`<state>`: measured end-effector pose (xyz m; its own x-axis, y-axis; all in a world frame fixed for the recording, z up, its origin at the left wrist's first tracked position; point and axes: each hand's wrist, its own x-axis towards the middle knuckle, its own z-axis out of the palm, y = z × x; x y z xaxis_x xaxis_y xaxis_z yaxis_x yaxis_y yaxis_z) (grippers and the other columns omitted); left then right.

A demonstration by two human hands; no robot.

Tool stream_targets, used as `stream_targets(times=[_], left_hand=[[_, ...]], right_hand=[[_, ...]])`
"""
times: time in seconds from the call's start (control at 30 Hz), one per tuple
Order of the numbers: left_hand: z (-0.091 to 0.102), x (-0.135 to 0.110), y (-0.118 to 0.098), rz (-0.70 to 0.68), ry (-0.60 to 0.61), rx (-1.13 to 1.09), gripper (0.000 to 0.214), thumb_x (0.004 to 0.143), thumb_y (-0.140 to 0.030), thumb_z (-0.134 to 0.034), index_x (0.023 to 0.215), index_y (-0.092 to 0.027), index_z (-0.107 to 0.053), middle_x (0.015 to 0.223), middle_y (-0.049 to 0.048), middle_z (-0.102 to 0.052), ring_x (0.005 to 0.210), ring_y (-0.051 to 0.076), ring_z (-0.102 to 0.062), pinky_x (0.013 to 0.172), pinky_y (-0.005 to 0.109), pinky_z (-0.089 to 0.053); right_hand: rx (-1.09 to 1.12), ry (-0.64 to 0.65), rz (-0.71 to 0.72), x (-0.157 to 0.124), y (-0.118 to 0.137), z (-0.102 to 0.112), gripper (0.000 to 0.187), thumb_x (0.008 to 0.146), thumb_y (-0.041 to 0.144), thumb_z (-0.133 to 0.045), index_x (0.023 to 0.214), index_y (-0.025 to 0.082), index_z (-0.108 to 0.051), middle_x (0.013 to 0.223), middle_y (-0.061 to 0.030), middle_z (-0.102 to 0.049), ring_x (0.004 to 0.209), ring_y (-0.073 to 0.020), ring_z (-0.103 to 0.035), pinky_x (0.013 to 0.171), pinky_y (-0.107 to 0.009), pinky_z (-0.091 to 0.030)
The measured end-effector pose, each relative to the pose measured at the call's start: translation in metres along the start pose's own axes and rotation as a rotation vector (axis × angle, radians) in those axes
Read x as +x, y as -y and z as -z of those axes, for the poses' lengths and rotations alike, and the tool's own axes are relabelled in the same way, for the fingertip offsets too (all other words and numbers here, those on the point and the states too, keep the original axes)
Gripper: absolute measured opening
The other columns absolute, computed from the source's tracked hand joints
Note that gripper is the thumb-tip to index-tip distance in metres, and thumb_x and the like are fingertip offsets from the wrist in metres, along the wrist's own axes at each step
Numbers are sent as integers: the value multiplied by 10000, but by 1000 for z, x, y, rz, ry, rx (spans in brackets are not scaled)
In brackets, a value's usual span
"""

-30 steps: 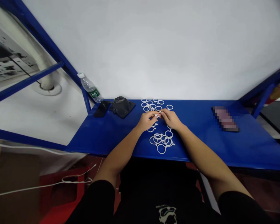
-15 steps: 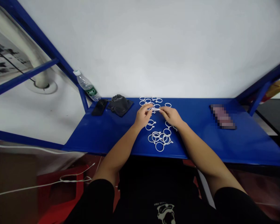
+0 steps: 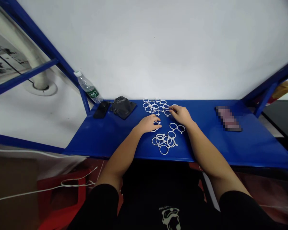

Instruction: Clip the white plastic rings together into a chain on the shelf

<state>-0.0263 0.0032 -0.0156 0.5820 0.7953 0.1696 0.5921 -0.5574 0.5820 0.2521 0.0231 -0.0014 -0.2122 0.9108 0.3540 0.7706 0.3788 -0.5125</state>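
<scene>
White curtain rings, each with a small eyelet, lie in loose groups on a blue table. My left hand rests low over the table, fingers spread above a pair of rings that it partly covers. Beside the far group of rings is my right hand; its thumb and fingertips are slightly apart, close to a ring at that group's right side. Another ring is partly hidden behind this hand. Nearer my body lies an overlapping cluster of rings, with two separate rings by my right forearm.
To the left are a crumpled black bag, a dark phone and a clear plastic bottle with a green label. A blurred-out pinkish object lies on the right. A white wall rises behind the table.
Both hands held a white ring between them; now they are apart. My left hand has come down towards me, and my right hand has moved slightly right. The ring is out of both hands.
</scene>
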Motion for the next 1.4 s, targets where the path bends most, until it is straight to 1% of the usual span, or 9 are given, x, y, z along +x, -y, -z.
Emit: stream_targets(times=[0.23, 0.37, 0.5, 0.67, 0.83, 0.9, 1.03, 1.23, 1.4], left_hand=[[-1, 4, -3, 49, -121, 4, 90, 983, -286, -836, 1039, -215, -836, 1072, 61, -777, 863, 195, -727, 909, 374, -607], [-1, 3, -5, 46, -90, 28, 116, 962, -270, -858, 1061, -215, -832, 1081, 67, -787, 975, 234, -741, 925, 382, -598], [-4, 4, -5, 49, -84, 16, 270, 949, -306, -876, 1197, -223, -808, 1084, 67, -785, 1044, 263, -745, 941, 390, -599], [-6, 6, 0, 114, -131, 19, 308, 961, -295, -864, 1248, -217, -780, 1026, 60, -784, 998, 265, -747, 896, 376, -593], [-4, 5, 1, 221, -144, 72, 342, 982, -227, -828, 1320, -200, -785, 1086, 96, -794, 1033, 297, -762, 889, 391, -593], [-4, 5, 0, 184, -149, 66, 368, 995, -184, -795, 1362, -212, -784, 1167, 105, -795, 1083, 293, -764, 916, 387, -594], [-5, 5, -3, 61, -208, 13, 370, 1035, -133, -699, 1377, -240, -793, 1276, 99, -786, 1084, 248, -760, 966, 368, -594], [-1, 8, -5, 22, -336, -85, 252, 1042, -154, -669, 1193, -219, -860, 1144, 82, -804, 876, 178, -724, 889, 312, -597], [-3, 6, -7, -36, -329, -118, 247, 981, -143, -716, 1171, -214, -856, 1105, 59, -818, 692, 124, -642, 775, 286, -575]], right_hand=[[24, 236, 146, -7, 28, 1, 295, 1006, 352, -690, 1242, 242, -829, 1035, -78, -845, 880, -258, -744, 809, -387, -533], [6, 324, 180, -8, 30, -8, 360, 947, 196, -657, 1265, 240, -820, 1062, -78, -839, 922, -260, -740, 831, -379, -532], [-49, 299, 154, -7, 21, -13, 431, 917, 135, -653, 1305, 235, -809, 1086, -101, -823, 961, -275, -734, 843, -375, -549], [-71, 258, 168, -6, 16, -19, 377, 972, 278, -716, 1338, 231, -788, 1220, -142, -779, 1033, -301, -730, 869, -404, -574], [-19, 341, 213, -5, 19, -29, 163, 988, 224, -657, 1082, 233, -790, 1079, -105, -745, 975, -264, -693, 849, -372, -537], [24, 350, 212, -5, 21, -29, 129, 1006, 221, -620, 1007, 228, -748, 1028, -99, -725, 951, -259, -675, 846, -371, -519], [196, 256, 200, -7, 27, -23, 116, 1046, 273, -564, 1037, 229, -671, 1024, -94, -722, 930, -249, -649, 876, -381, -519], [402, 236, 83, -10, 34, -22, 203, 1104, 386, -486, 1084, 239, -626, 867, -34, -701, 778, -215, -630, 780, -353, -525], [455, 222, 51, -9, 34, -25, 264, 1114, 481, -492, 1080, 249, -613, 841, -14, -685, 746, -204, -638, 751, -344, -527]])
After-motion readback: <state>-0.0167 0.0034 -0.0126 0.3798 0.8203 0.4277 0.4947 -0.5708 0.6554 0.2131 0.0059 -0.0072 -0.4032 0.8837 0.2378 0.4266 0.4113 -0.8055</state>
